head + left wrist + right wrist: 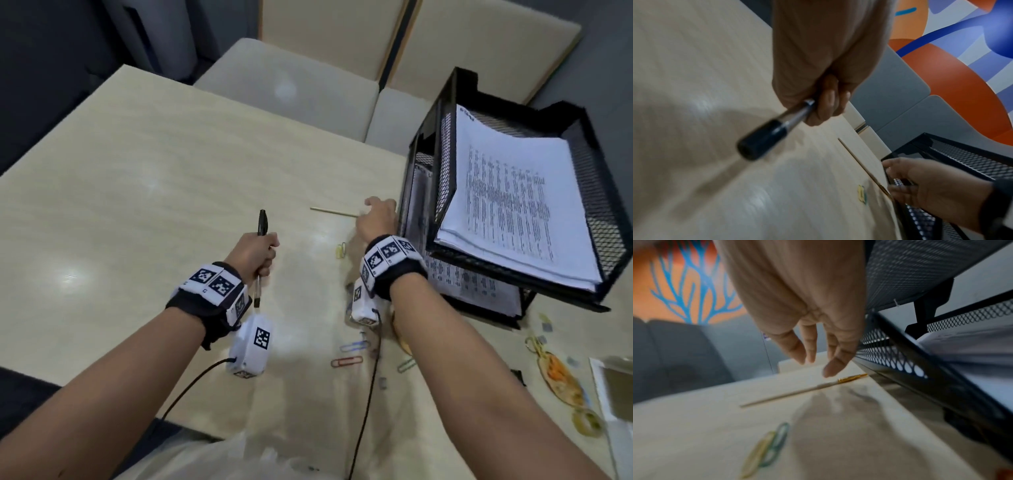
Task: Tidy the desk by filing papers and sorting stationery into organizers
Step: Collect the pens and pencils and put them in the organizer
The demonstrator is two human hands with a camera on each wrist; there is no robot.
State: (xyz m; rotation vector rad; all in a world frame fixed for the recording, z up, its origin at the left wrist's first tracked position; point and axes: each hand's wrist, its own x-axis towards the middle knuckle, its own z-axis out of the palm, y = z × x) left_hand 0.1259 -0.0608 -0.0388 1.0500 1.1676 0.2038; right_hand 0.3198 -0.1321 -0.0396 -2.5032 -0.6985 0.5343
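Bare tabletop (137, 192) left open to the left of the right hand (376, 219), black mesh paper tray (424, 171) met just right of it, pencil (334, 211) beneath the fingertips, paper clips (340, 250) scattered nearer.

The left hand (255, 250) is curled into a fist, forearm extended forward. The right hand (376, 216) is farther forward, fingers (795, 347) loosely extended and pointing down, holding nothing.

Pale wood-grain desk top (144, 178) across the frame. At centre, a thin light wooden pencil (334, 211); just below it, yellow and green paper clips (340, 250). At right, a black mesh paper tray (596, 219); lower centre, red (346, 362) and blue clips (352, 346).
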